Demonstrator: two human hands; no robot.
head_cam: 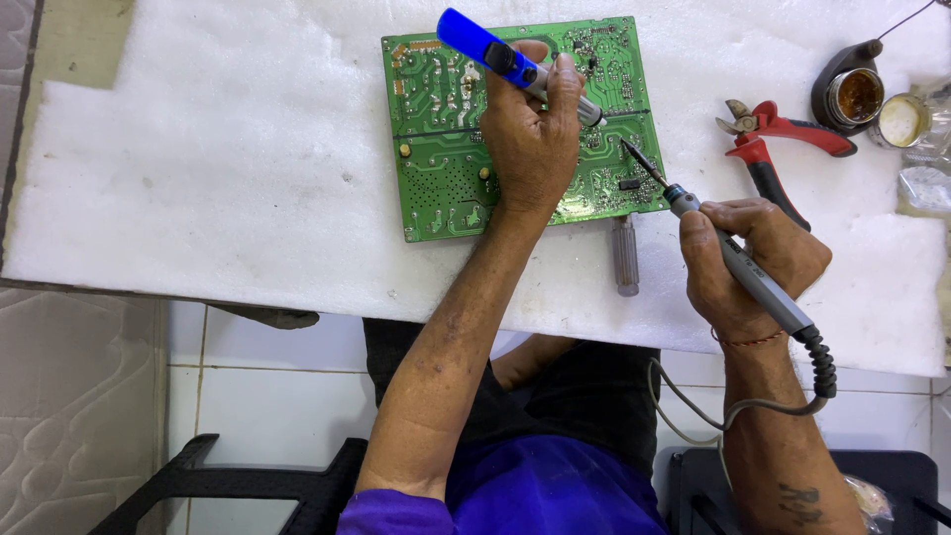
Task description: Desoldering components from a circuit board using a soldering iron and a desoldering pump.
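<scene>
Right hand (pixel 753 260) grips a grey soldering iron (pixel 738 260) — tip just over the green circuit board (pixel 446 129)'s right edge; left hand (pixel 530 134), resting on that board, clasps a blue desoldering pump (pixel 495 52).

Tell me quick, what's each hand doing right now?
Left hand: closed around a blue-handled desoldering pump, over the green circuit board.
Right hand: closed around a grey soldering iron, tip at the board's right edge.
</scene>
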